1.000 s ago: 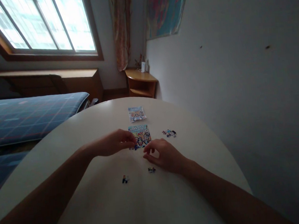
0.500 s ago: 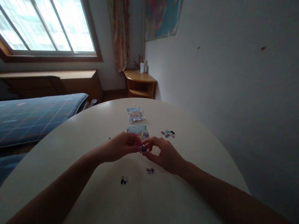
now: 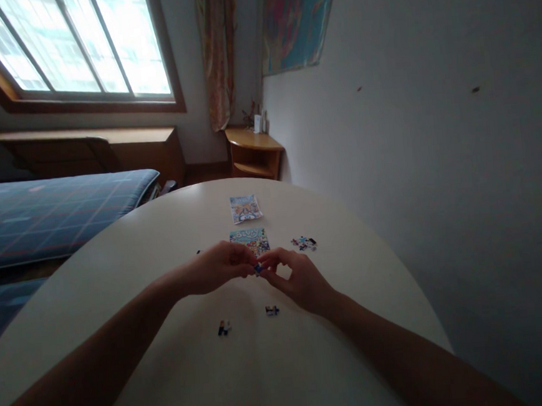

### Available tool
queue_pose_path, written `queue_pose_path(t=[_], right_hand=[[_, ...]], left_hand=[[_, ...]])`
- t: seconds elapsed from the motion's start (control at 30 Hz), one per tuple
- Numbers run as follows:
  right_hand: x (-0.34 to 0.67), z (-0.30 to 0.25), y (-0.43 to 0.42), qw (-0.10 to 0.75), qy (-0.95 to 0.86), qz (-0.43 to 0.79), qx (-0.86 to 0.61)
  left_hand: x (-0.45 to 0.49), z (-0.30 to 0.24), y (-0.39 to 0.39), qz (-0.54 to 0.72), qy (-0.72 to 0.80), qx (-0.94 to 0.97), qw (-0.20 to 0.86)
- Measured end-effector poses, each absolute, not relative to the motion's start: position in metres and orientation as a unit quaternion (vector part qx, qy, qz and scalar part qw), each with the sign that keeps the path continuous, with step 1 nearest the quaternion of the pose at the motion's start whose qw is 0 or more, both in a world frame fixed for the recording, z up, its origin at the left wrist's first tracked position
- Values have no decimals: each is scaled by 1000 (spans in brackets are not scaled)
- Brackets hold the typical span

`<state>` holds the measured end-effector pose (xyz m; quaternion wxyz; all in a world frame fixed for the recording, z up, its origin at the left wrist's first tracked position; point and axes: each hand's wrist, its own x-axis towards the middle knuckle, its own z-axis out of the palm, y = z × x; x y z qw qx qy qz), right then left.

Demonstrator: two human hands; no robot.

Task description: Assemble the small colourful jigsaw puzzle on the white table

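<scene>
Between the fingertips of both hands is a small dark blue puzzle piece point(image 3: 258, 268), partly hidden; I cannot tell if it is one piece or two joined. My left hand point(image 3: 224, 266) pinches it from the left and my right hand point(image 3: 298, 279) from the right, both closed. Just beyond them lies a colourful printed sheet point(image 3: 249, 238), its lower part covered by the fingers. Nearer to me, some joined puzzle pieces point(image 3: 272, 311) rest flat on the table, with another small cluster of puzzle pieces point(image 3: 224, 327) to their left.
A pile of loose puzzle pieces point(image 3: 304, 243) lies right of the sheet on the round white table point(image 3: 181, 373). Farther back is a printed packet point(image 3: 246, 209). A small dark piece point(image 3: 198, 252) shows beyond my left wrist. A plaid mattress point(image 3: 56, 213) stands left, a wall right.
The blue piece between my fingertips has tilted and sits slightly higher, with less of it showing. Both hands stay in nearly the same place.
</scene>
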<state>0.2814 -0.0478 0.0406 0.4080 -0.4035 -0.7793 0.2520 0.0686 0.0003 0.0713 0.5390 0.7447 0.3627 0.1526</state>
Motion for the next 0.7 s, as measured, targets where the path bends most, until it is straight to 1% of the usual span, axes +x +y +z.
queue_pose_path(t=[0.57, 0.7], right_hand=[[282, 41, -48, 408, -778, 262, -399], [281, 41, -49, 402, -777, 257, -410]], left_hand=[[69, 71, 0, 157, 353, 755, 530], [68, 70, 0, 152, 348, 745, 549]])
